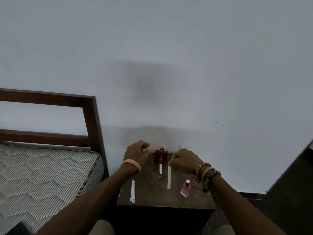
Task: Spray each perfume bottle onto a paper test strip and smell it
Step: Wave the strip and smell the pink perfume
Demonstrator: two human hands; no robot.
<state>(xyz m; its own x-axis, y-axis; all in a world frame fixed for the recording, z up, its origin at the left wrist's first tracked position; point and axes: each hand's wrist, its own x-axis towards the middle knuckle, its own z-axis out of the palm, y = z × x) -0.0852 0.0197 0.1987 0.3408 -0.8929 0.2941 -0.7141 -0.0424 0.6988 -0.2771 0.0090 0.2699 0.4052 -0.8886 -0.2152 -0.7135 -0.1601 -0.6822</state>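
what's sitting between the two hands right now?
Head view: the red perfume bottle stands upright on the table between the left hand and the right hand, which pinches a paper strip.

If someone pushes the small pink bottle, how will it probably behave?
The pink bottle looks narrow with a tall cap, so it may tip easily. It seems glass, probably smooth and fragile. It stands near the table edge, so a push might drop it.

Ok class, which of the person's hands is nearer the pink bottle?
Right. The right hand is just behind the pink bottle, pinching a paper strip; the left hand is farther off, left of the red bottle.
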